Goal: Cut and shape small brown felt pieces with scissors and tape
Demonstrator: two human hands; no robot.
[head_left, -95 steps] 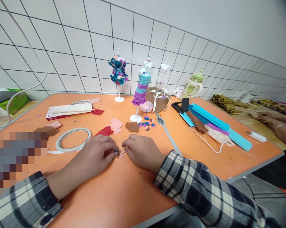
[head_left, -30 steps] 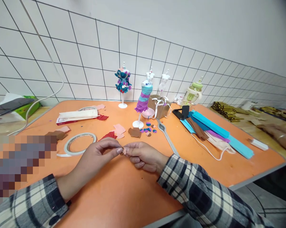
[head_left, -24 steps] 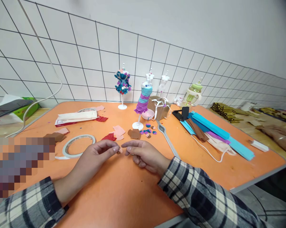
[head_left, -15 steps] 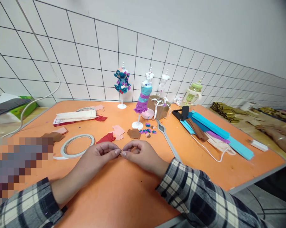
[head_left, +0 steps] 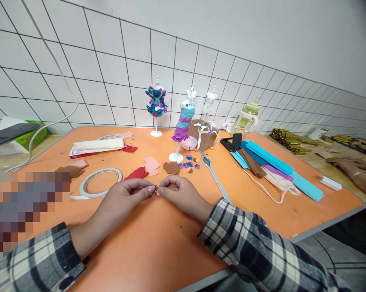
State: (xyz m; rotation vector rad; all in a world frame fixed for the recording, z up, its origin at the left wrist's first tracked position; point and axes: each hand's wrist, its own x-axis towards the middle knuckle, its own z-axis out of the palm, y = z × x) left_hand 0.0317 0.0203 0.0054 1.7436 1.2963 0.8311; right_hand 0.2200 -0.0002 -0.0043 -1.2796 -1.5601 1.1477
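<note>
Between my fingertips, low over the orange table [head_left: 134, 247], is a small piece of brown crepe paper [head_left: 155, 191]. My left hand [head_left: 129, 194] pinches it from the left. From the other side my right hand [head_left: 183, 194] has thumb and forefinger closed at its edge; the fingers partly hide it. Just beyond my hands lie a red paper scrap [head_left: 136, 173], a pink scrap [head_left: 152, 166] and a brown scrap [head_left: 171, 168]. Several small blue and purple paper bits [head_left: 187, 164] are scattered near a white mannequin stand [head_left: 176, 157] whose figure wears a blue and purple dress [head_left: 183, 123].
Left of my hands is a roll of white tape [head_left: 84, 187], with a long box [head_left: 97, 148] behind it. Folded blue paper strips [head_left: 270, 158] lie right. At the back stand a second dressed mannequin [head_left: 156, 103], a cardboard box [head_left: 197, 134] and a green-lidded bottle [head_left: 246, 118]. A co-worker's hand [head_left: 349, 164] is far right.
My fingertips have shifted slightly on the brown paper piece, and more of it now shows between them. The view has tilted a little, and objects on the table stay in place.
</note>
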